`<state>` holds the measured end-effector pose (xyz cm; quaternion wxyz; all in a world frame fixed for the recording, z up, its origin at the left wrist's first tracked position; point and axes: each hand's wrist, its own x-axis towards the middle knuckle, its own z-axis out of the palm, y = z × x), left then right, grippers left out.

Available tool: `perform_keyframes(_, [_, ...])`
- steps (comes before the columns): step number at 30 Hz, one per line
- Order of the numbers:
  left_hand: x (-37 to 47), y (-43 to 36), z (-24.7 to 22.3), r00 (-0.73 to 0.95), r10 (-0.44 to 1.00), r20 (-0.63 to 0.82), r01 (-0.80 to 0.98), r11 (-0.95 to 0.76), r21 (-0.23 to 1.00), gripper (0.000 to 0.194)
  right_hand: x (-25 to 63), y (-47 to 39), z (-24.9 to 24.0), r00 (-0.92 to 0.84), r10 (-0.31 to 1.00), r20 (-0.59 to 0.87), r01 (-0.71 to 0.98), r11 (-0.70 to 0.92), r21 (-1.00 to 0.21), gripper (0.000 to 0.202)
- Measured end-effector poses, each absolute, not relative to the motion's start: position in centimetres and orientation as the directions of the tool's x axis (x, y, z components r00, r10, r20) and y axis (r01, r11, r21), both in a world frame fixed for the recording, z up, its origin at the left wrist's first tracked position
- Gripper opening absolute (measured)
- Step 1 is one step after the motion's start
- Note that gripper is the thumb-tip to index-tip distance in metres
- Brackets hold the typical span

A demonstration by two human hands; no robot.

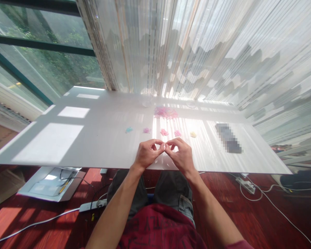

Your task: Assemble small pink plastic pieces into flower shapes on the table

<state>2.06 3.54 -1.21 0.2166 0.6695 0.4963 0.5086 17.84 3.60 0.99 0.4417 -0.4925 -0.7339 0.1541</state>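
My left hand (149, 152) and my right hand (180, 154) meet fingertip to fingertip above the front edge of the white table (106, 145). Both are pinched closed on something too small to make out. Just beyond them lies a row of small piles: blue (129, 129), purple-pink (146, 130), red-pink (164, 132), pink (177, 133) and pale yellow (193, 134). Behind the row is a larger mixed pile (166, 112), mostly pink.
A clear round container (147, 100) stands at the back, with a faint clear one (191, 104) to its right. A pixelated dark object (228, 138) lies on the right. Striped curtains hang behind the table; cables and power strips lie on the floor.
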Motion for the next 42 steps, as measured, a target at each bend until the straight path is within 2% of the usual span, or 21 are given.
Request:
perform_keyframes(5, [2.00, 3.57, -1.36, -0.011, 0.891, 0.453, 0.451, -0.400, 0.798, 0.012, 17.93, 3.54, 1.13, -0.120, 0.853, 0.509, 0.616, 0.466, -0.635, 0.011])
perform_keyframes(12, [2.08, 3.59, -1.69, -0.025, 0.877, 0.479, 0.487, -0.408, 0.773, 0.010, 18.11, 3.74, 0.36, -0.131, 0.793, 0.594, 0.730, 0.483, -0.484, 0.008])
perform_keyframes(21, [2.08, 3.53, -1.23, -0.031, 0.884, 0.466, 0.445, -0.405, 0.799, 0.010, 18.05, 3.48, 1.08, -0.158, 0.846, 0.510, 0.602, 0.492, -0.629, 0.008])
perform_keyframes(33, [2.08, 3.52, -1.17, -0.017, 0.885, 0.465, 0.444, -0.410, 0.797, 0.008, 18.15, 3.59, 0.19, -0.175, 0.813, 0.556, 0.594, 0.538, -0.599, 0.010])
perform_keyframes(42, [2.14, 3.44, -1.03, -0.018, 0.873, 0.487, 0.462, -0.425, 0.778, 0.007, 17.66, 3.36, 0.54, -0.098, 0.838, 0.537, 0.601, 0.480, -0.639, 0.011])
